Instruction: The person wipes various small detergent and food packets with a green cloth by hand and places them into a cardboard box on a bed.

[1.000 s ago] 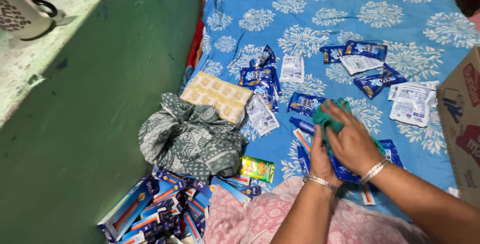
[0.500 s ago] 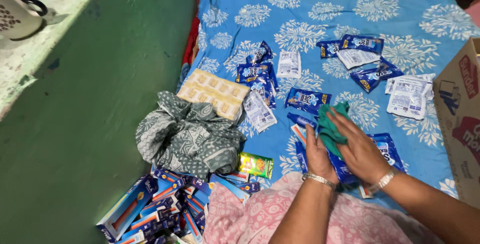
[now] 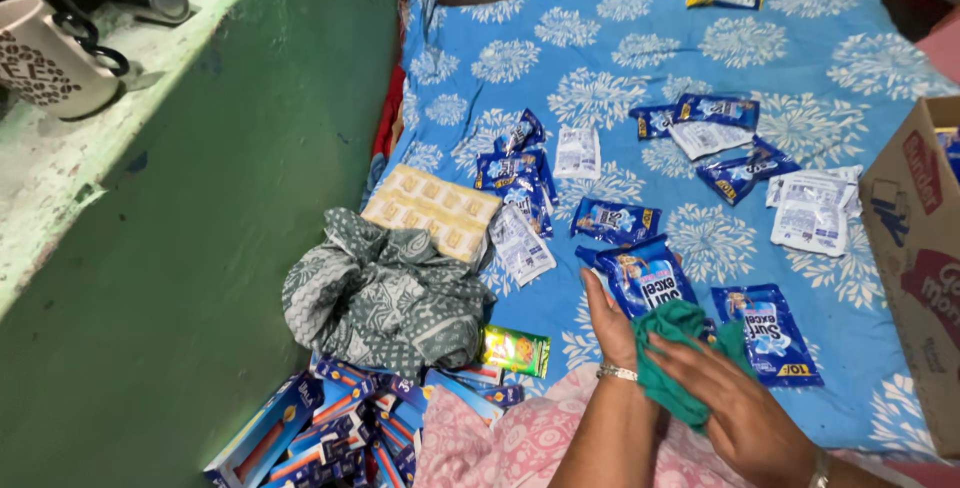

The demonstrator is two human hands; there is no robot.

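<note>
Green cloth (image 3: 672, 343): bunched betw. both hands, over blue sachet (image 3: 645, 278) on bedsheet (image 3: 800, 78). R hand (image 3: 740, 408) clutches cloth; L hand (image 3: 610, 323) presses its side, fingers mostly straight. Grey-green rag (image 3: 385, 293) nearby, w/ cardboard box (image 3: 915, 248) opposite.

I am seeing a green wall (image 3: 250, 248) rising left of the blue flowered bedsheet (image 3: 800, 58), light falling on its ledge (image 3: 90, 148).

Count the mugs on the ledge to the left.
1: a white patterned mug lying on the pale green ledge at the upper left. Part of it is cut off by the frame edge; others may lie out of view.
</note>
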